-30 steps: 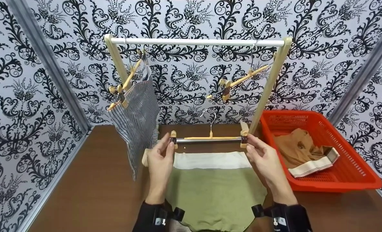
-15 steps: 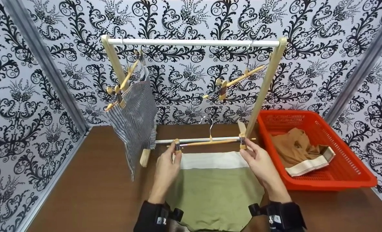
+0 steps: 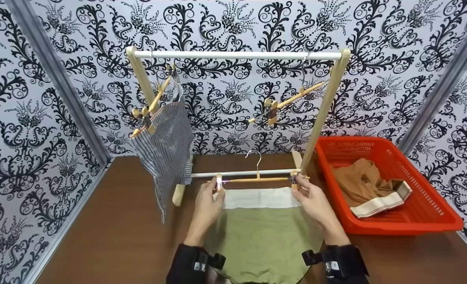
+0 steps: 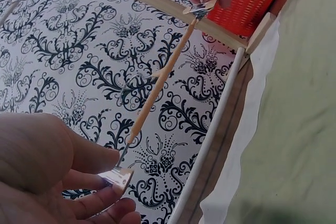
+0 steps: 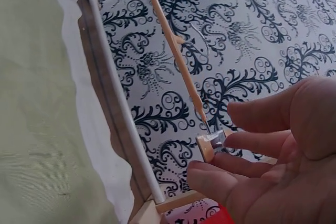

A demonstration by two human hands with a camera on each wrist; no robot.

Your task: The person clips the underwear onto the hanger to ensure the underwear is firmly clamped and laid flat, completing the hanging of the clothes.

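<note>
Both hands hold a wooden clip hanger (image 3: 239, 180) level between them, its metal hook upward, close over the white waistband of an olive-green garment (image 3: 267, 232). My left hand (image 3: 208, 207) grips the left clip (image 4: 123, 180) between thumb and fingers. At the other end, my right hand (image 3: 312, 199) has its fingers on the right clip (image 5: 207, 146). The garment lies flat on the table, waistband toward the rack. In both wrist views the hanger bar stretches from one hand to the other, with nothing in its clips.
A small rack (image 3: 233, 55) stands behind, its low white crossbar just beyond the hanger. From it hang a striped garment (image 3: 168, 138) at left and a bare clip hanger (image 3: 300, 94) at right. A red basket (image 3: 399, 227) on the right holds a brown garment (image 3: 361, 179).
The hanger has come down and nearer to the waistband. Both hands have moved slightly inward along with its clips, which now sit closer together.
</note>
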